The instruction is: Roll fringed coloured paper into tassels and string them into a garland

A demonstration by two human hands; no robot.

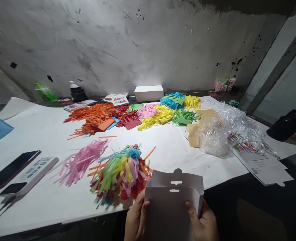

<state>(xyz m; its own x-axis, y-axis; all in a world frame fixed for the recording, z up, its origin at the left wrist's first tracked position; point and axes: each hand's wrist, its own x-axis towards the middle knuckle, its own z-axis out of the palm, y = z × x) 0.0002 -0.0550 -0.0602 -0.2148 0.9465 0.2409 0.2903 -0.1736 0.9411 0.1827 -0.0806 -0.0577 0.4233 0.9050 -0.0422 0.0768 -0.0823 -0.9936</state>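
In front of me, below the table's near edge, I hold a grey-white cardboard box [169, 211] with hang-hole slots in its top flaps. My left hand [136, 216] grips its left side, thumb at the edge. On the right side my right hand [202, 221] is closed, thumb on the front face. The box's upper end looks open, with two flaps standing apart. Just beyond my left hand lies a multicoloured bunch of paper tassels [123, 174], and left of it a pink tassel [84, 162].
Orange tassels [95, 115], yellow tassels [160, 117] and other colours lie across the back. A clear plastic bag [213, 137], white ribbon strands [240, 124] and flat printed cards [261, 165] are at right. A phone [12, 169] and power bank [29, 175] lie left.
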